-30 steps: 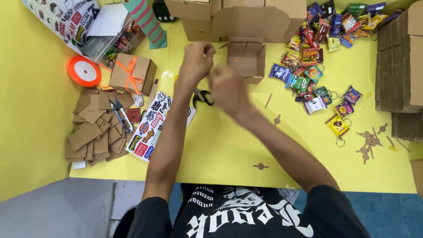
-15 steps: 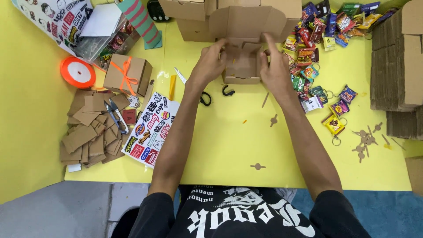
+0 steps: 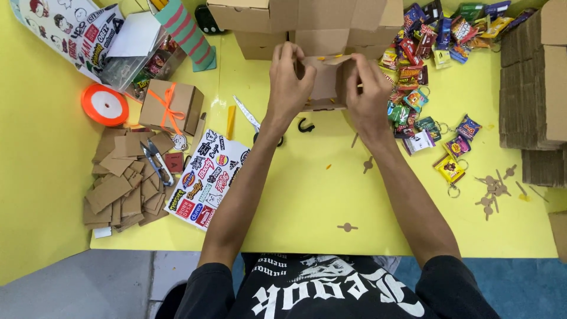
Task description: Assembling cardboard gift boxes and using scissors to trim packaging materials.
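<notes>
A small brown cardboard box (image 3: pixel 326 80) sits open at the far middle of the yellow table (image 3: pixel 295 201). My left hand (image 3: pixel 289 80) grips its left wall and flap. My right hand (image 3: pixel 367 91) holds its right side, fingers pinching the upper flap. Both hands are closed on the box. Black-handled scissors (image 3: pixel 254 121) lie just under my left wrist, partly hidden by it.
Left: an orange ribbon roll (image 3: pixel 104 104), a ribbon-tied box (image 3: pixel 170 106), cardboard scraps (image 3: pixel 121 183) with snips, a sticker sheet (image 3: pixel 207 177). Right: colourful small packets with keyrings (image 3: pixel 425 77) and stacked flat cardboard (image 3: pixel 534 82). More boxes (image 3: pixel 254 18) stand at the back.
My hands moved from in front of the box onto its two sides. They now fold its flaps inward, gripping higher and closer together than half a second ago.
</notes>
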